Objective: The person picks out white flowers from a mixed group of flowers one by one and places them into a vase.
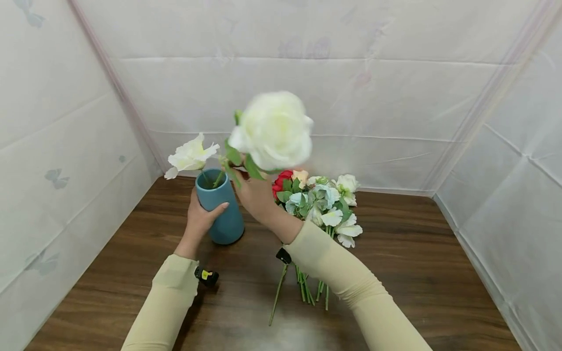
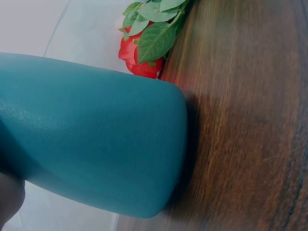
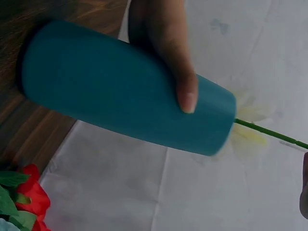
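Observation:
A blue vase stands on the table, tilted slightly toward the left. My left hand grips its upper part, thumb across the front; in the right wrist view that thumb lies along the vase wall. A white flower with ruffled petals leans out over the vase's left rim. My right hand pinches the green stem of a large white rose above the mouth. In the right wrist view the stem runs into the vase's mouth. The right fingertips are partly hidden by leaves.
Right of the vase lies a bunch of artificial flowers in red, peach, pale blue and white, their green stems toward me. The brown wooden table is bounded by white cloth walls at the back and sides.

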{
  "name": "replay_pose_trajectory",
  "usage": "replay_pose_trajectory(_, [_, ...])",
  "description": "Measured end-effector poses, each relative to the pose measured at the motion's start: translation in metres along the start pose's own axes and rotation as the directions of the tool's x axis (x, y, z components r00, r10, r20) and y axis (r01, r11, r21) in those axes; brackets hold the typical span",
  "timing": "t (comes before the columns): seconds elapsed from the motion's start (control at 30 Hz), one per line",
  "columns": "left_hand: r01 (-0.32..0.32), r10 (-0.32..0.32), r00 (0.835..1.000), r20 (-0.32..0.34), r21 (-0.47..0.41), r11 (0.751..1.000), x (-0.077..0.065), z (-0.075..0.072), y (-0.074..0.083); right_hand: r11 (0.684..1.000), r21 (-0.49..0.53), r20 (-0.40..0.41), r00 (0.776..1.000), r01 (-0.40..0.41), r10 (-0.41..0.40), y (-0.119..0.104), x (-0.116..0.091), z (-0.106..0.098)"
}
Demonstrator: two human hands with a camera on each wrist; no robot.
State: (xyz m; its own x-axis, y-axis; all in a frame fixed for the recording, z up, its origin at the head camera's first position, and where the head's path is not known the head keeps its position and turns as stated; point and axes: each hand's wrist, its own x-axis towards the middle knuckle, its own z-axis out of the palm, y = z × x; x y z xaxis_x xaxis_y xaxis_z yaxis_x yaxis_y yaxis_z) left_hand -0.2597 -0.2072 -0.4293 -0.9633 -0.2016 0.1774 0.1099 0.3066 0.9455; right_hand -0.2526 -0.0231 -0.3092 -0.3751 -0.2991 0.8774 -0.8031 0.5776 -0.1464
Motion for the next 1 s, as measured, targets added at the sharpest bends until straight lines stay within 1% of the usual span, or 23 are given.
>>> replay_pose_trajectory(0.03, [0.001,-0.001,1.000,0.001,-0.002,1.000,0.000,0.000,0.000,0.986,0.167,-0.002,1.000,-0.030,0.030,-0.001,0.002,0.006])
replay_pose_trajectory(0.07, [0.002,-0.002,1.000,0.002,-0.005,1.000,-0.001,0.000,0.000,0.939,0.337,-0.003,0.997,-0.067,0.072,-0.001,0.004,0.011])
replay_pose_trajectory(0.1, [0.001,-0.001,1.000,0.003,-0.011,1.000,-0.001,-0.001,0.001,0.865,0.492,0.001,0.993,-0.104,0.119,-0.002,0.006,0.015])
replay_pose_trajectory(0.13, [-0.002,0.002,1.000,0.004,-0.018,1.000,-0.001,-0.001,0.001,0.806,0.577,0.015,0.989,-0.127,0.146,-0.003,0.007,0.018])
replay_pose_trajectory(0.17, [-0.006,0.006,1.000,0.004,-0.021,1.000,-0.001,-0.001,0.001,0.771,0.620,0.033,0.987,-0.144,0.157,-0.004,0.007,0.021])
replay_pose_trajectory(0.2, [-0.010,0.010,1.000,0.002,-0.022,1.000,0.000,-0.001,0.001,0.749,0.643,0.049,0.984,-0.163,0.172,-0.005,0.007,0.023])
replay_pose_trajectory(0.23, [-0.014,0.014,1.000,0.003,-0.024,1.000,0.000,-0.001,0.001,0.739,0.649,0.066,0.981,-0.179,0.180,-0.005,0.006,0.025])
replay_pose_trajectory(0.33, [-0.034,0.034,0.999,0.003,-0.035,0.999,0.000,-0.002,0.001,0.797,0.567,0.120,0.978,-0.208,0.170,-0.008,0.003,0.029])
replay_pose_trajectory(0.4, [-0.035,0.035,0.999,0.009,-0.045,0.998,0.000,-0.003,0.001,0.838,0.499,0.159,0.974,-0.220,0.161,-0.010,0.000,0.030])
replay_pose_trajectory(0.47, [-0.030,0.030,0.999,0.014,-0.051,0.998,-0.001,-0.003,0.001,0.872,0.438,0.201,0.969,-0.219,0.143,-0.010,-0.001,0.033])
replay_pose_trajectory(0.5, [-0.024,0.025,1.000,0.017,-0.054,0.998,-0.002,-0.004,0.001,0.881,0.416,0.223,0.965,-0.224,0.140,-0.011,-0.002,0.034])
replay_pose_trajectory(0.6, [-0.011,0.012,1.000,0.027,-0.037,0.999,-0.002,-0.004,0.000,0.885,0.375,0.303,0.939,-0.276,0.164,-0.012,-0.002,0.038])
replay_pose_trajectory(0.67, [-0.012,0.013,0.999,0.030,-0.029,1.000,-0.001,-0.004,-0.001,0.883,0.337,0.366,0.910,-0.326,0.196,-0.012,-0.001,0.040])
replay_pose_trajectory(0.73, [-0.023,0.024,0.999,0.032,-0.029,0.999,0.000,-0.003,-0.002,0.890,0.282,0.404,0.886,-0.358,0.228,-0.011,0.001,0.041])
replay_pose_trajectory(0.8, [-0.036,0.037,0.999,0.033,-0.033,0.999,0.001,-0.002,-0.002,0.908,0.220,0.433,0.870,-0.357,0.237,-0.011,0.001,0.043])
replay_pose_trajectory(0.9, [-0.050,0.051,0.998,0.040,-0.034,0.998,0.001,-0.002,-0.001,0.937,0.154,0.461,0.861,-0.314,0.213,-0.010,0.002,0.047])
replay_pose_trajectory(1.0, [-0.050,0.052,0.997,0.051,-0.033,0.998,0.000,-0.003,-0.001,0.946,0.117,0.503,0.840,-0.302,0.206,-0.009,0.004,0.050])
